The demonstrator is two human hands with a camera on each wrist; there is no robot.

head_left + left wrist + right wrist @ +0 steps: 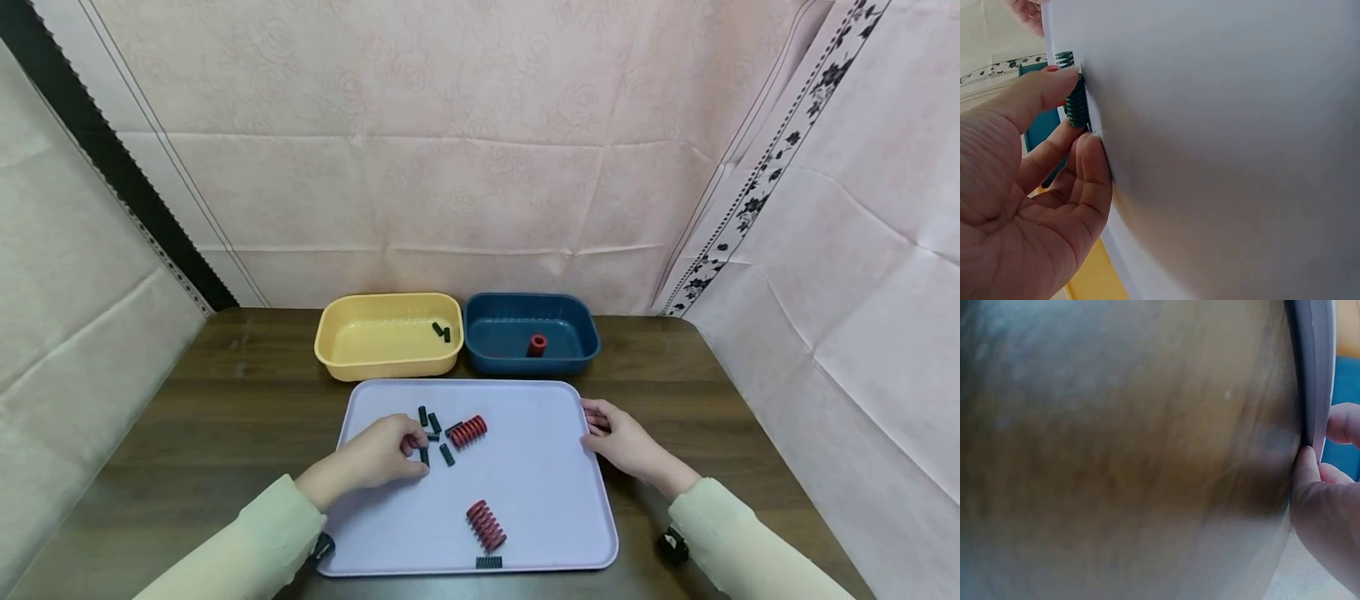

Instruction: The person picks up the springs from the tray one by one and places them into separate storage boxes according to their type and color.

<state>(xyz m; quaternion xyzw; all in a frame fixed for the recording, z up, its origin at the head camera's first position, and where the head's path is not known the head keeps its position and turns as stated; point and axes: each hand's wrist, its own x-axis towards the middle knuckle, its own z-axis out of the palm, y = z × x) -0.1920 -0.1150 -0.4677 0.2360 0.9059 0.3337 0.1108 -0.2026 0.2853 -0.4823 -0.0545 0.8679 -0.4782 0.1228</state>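
Note:
On the white tray, my left hand pinches a small dark green spring end to end between thumb and index finger. Its other fingers are curled near the tray surface. Several more green springs lie close by, one partly behind a thicker red spring. Nearer the front edge, a second red spring lies just behind another green spring. My right hand grips the tray's right rim, thumb and fingers on either side of it in the right wrist view.
Behind the tray stand a yellow bin with two green springs inside and, to its right, a blue bin holding a red spring. The wooden table is bounded by light cloth at the back and sides.

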